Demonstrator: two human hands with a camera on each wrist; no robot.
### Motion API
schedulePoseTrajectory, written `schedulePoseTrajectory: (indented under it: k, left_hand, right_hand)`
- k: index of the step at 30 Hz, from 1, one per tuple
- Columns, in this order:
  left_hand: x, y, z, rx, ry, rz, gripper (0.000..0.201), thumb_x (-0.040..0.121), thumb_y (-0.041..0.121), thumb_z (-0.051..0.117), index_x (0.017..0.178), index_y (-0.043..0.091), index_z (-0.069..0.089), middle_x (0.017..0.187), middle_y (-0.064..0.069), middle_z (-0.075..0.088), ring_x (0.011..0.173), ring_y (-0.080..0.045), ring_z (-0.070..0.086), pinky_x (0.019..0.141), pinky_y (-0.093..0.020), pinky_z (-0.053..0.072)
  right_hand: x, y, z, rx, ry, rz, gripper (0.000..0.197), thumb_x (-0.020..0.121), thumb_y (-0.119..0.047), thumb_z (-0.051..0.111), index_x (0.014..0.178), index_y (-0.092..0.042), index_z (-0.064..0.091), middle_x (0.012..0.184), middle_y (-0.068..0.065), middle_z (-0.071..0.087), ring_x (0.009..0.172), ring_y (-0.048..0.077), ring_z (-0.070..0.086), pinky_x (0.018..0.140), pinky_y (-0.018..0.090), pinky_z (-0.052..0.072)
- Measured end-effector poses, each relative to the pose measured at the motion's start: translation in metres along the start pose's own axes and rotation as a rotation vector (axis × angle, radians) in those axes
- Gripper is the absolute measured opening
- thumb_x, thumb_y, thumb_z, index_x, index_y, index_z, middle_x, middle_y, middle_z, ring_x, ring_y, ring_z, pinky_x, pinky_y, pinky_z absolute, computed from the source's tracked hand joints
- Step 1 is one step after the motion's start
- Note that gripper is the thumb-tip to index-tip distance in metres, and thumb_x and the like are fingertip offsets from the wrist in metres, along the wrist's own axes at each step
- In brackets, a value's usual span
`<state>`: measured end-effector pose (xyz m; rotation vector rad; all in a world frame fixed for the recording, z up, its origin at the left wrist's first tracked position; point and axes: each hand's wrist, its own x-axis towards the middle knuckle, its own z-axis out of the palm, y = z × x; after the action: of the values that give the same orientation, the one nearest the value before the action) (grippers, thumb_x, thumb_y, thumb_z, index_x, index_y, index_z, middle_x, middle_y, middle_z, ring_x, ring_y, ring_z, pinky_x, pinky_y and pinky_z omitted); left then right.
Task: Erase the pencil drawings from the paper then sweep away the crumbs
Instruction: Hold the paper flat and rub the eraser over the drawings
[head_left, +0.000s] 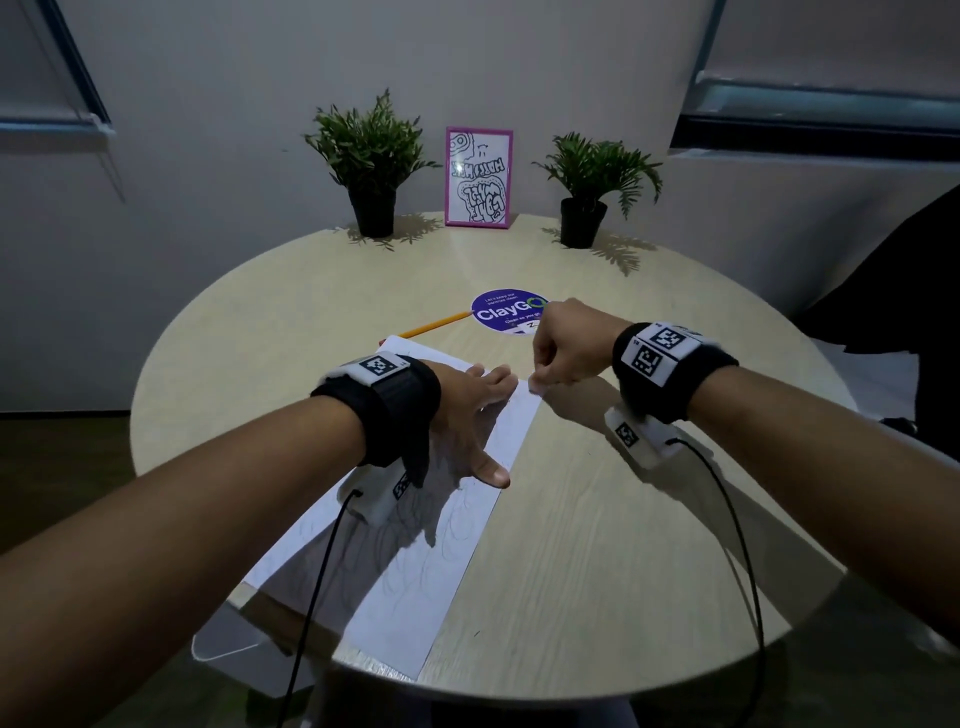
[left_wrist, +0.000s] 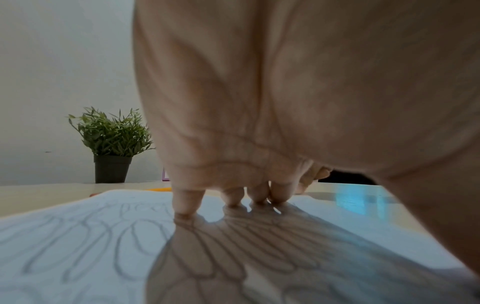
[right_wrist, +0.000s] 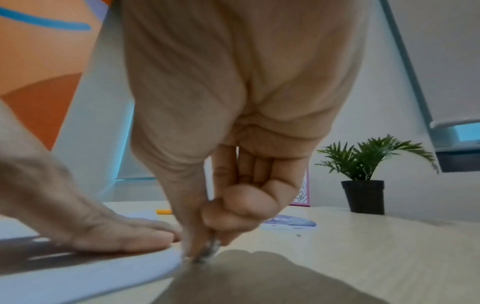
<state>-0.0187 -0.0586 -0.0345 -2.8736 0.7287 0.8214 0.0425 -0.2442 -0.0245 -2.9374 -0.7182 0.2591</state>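
A white paper (head_left: 457, 525) with faint pencil loops (left_wrist: 78, 236) lies on the round wooden table (head_left: 613, 545), running from the near edge toward the middle. My left hand (head_left: 470, 415) lies flat on its far half, fingers straight and spread, fingertips (left_wrist: 185, 207) pressing the sheet. My right hand (head_left: 550, 358) is curled at the paper's far right corner and pinches a small greyish eraser (right_wrist: 209, 250) between thumb and fingers. The eraser's tip (head_left: 535, 387) touches the paper's edge. No crumbs can be made out.
A yellow pencil (head_left: 434, 327) lies just beyond the paper, beside a round purple sticker (head_left: 506, 312). Two potted plants (head_left: 371, 166) (head_left: 592, 187) and a pink picture frame (head_left: 478, 176) stand at the table's far edge. A dark shape (head_left: 909, 291) is at the right.
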Motion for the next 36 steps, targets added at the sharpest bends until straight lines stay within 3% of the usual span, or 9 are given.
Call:
schedulePoseTrajectory:
  k: [3, 5, 7, 10, 20, 26, 30, 33, 36]
  left_hand:
    - [0.0, 0.001, 0.0, 0.005, -0.005, 0.003, 0.128, 0.072, 0.071, 0.071, 0.156, 0.03, -0.017, 0.163, 0.016, -0.02, 0.152, -0.009, -0.011, 0.122, -0.042, 0.01]
    - [-0.003, 0.002, -0.001, -0.008, -0.005, 0.003, 0.127, 0.073, 0.069, 0.072, 0.156, 0.03, -0.016, 0.163, 0.014, -0.019, 0.152, -0.009, -0.011, 0.122, -0.041, 0.01]
    - [-0.007, 0.005, -0.002, -0.024, -0.006, 0.013, 0.122, 0.076, 0.066, 0.072, 0.157, 0.032, -0.013, 0.165, 0.011, -0.016, 0.152, -0.012, -0.009, 0.121, -0.042, 0.011]
    - [-0.011, 0.009, -0.006, -0.016, -0.009, 0.037, 0.112, 0.079, 0.062, 0.07, 0.157, 0.035, -0.006, 0.166, 0.005, -0.012, 0.153, -0.019, -0.006, 0.121, -0.045, 0.012]
    - [-0.007, 0.006, -0.003, 0.027, -0.011, -0.004, 0.127, 0.075, 0.069, 0.069, 0.157, 0.025, -0.017, 0.164, 0.01, -0.019, 0.152, -0.012, -0.009, 0.122, -0.041, 0.009]
    - [-0.005, 0.007, -0.004, -0.012, -0.008, 0.018, 0.12, 0.077, 0.066, 0.071, 0.158, 0.028, -0.01, 0.166, 0.003, -0.011, 0.153, -0.02, -0.003, 0.121, -0.045, 0.013]
    - [-0.006, 0.008, -0.003, 0.023, -0.001, -0.008, 0.123, 0.078, 0.067, 0.068, 0.157, 0.023, -0.015, 0.165, 0.007, -0.016, 0.153, -0.017, -0.003, 0.121, -0.041, 0.012]
    - [-0.005, 0.004, -0.002, 0.006, 0.001, 0.005, 0.126, 0.075, 0.069, 0.07, 0.157, 0.024, -0.016, 0.164, 0.011, -0.019, 0.152, -0.012, -0.011, 0.122, -0.042, 0.009]
    - [-0.003, 0.002, -0.001, 0.002, -0.002, 0.01, 0.128, 0.074, 0.069, 0.07, 0.157, 0.024, -0.016, 0.164, 0.013, -0.018, 0.151, -0.011, -0.014, 0.122, -0.043, 0.008]
  right_hand:
    - [0.005, 0.007, -0.006, -0.011, 0.064, 0.065, 0.024, 0.076, -0.032, 0.085, 0.06, -0.019, 0.072, 0.053, -0.005, 0.067, 0.061, 0.012, 0.068, 0.065, 0.032, 0.058]
    - [0.0, 0.0, -0.01, 0.039, 0.056, 0.012, 0.022, 0.078, -0.031, 0.083, 0.063, -0.018, 0.073, 0.053, -0.005, 0.068, 0.054, 0.006, 0.064, 0.061, 0.024, 0.053]
    - [-0.01, -0.015, -0.007, 0.092, -0.057, -0.083, 0.02, 0.079, -0.031, 0.081, 0.067, -0.017, 0.074, 0.056, -0.003, 0.069, 0.049, 0.003, 0.059, 0.055, 0.017, 0.046]
    - [-0.014, -0.027, 0.007, 0.099, -0.174, -0.151, 0.023, 0.078, -0.033, 0.083, 0.071, -0.012, 0.076, 0.06, 0.001, 0.07, 0.048, 0.005, 0.056, 0.052, 0.018, 0.043]
    - [0.006, 0.003, -0.005, 0.047, 0.092, 0.001, 0.021, 0.079, -0.031, 0.083, 0.067, -0.015, 0.077, 0.055, -0.005, 0.069, 0.051, 0.002, 0.06, 0.061, 0.022, 0.047]
    - [-0.013, -0.022, 0.005, 0.124, -0.193, -0.147, 0.025, 0.079, -0.034, 0.083, 0.071, -0.011, 0.076, 0.06, 0.002, 0.07, 0.05, 0.008, 0.059, 0.057, 0.021, 0.046]
    - [0.001, -0.004, 0.002, 0.073, -0.059, -0.061, 0.023, 0.08, -0.035, 0.082, 0.071, -0.014, 0.078, 0.058, -0.002, 0.07, 0.047, 0.002, 0.057, 0.062, 0.024, 0.05]
    - [0.011, 0.008, -0.003, -0.001, 0.039, 0.042, 0.024, 0.079, -0.032, 0.083, 0.066, -0.013, 0.077, 0.056, -0.001, 0.069, 0.052, 0.008, 0.062, 0.061, 0.029, 0.054]
    - [0.008, 0.009, -0.01, 0.055, 0.069, 0.025, 0.023, 0.081, -0.03, 0.081, 0.067, -0.013, 0.077, 0.055, -0.003, 0.069, 0.048, 0.003, 0.059, 0.057, 0.021, 0.046]
